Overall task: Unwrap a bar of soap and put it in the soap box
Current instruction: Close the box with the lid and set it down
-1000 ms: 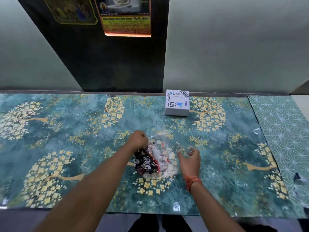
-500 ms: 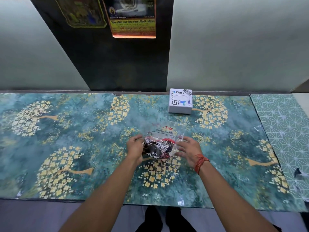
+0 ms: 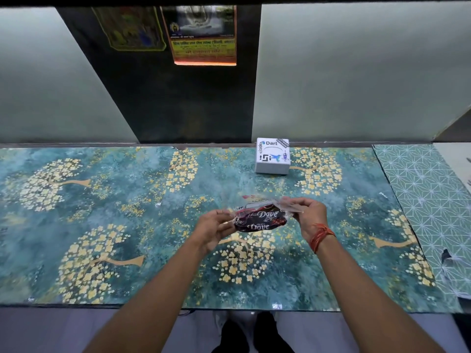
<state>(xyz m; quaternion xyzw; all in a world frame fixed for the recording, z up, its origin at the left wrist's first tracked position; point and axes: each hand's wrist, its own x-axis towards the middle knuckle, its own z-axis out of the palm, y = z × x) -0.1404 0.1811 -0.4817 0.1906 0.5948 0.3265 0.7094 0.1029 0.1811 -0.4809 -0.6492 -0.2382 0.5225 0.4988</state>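
Observation:
A dark red soap packet [image 3: 257, 220] printed "Dove" hangs above the middle of the table, inside a clear plastic bag [image 3: 263, 203]. My left hand [image 3: 214, 229] grips the packet's left end. My right hand [image 3: 309, 215] pinches the plastic bag's right edge, level with the packet. A white box [image 3: 272, 156] with stickers stands at the back of the table, apart from both hands. The soap bar itself is hidden by its wrapper.
The table carries a teal floral cover [image 3: 127, 225] and, at the right, a pale green patterned sheet [image 3: 428, 200]. A wall with posters [image 3: 204, 34] runs along the back edge. My feet show below the front edge.
Both hands have lifted the bagged packet off the table. My left hand moved from the packet's top to its left end, and my right hand took hold of the bag's right edge.

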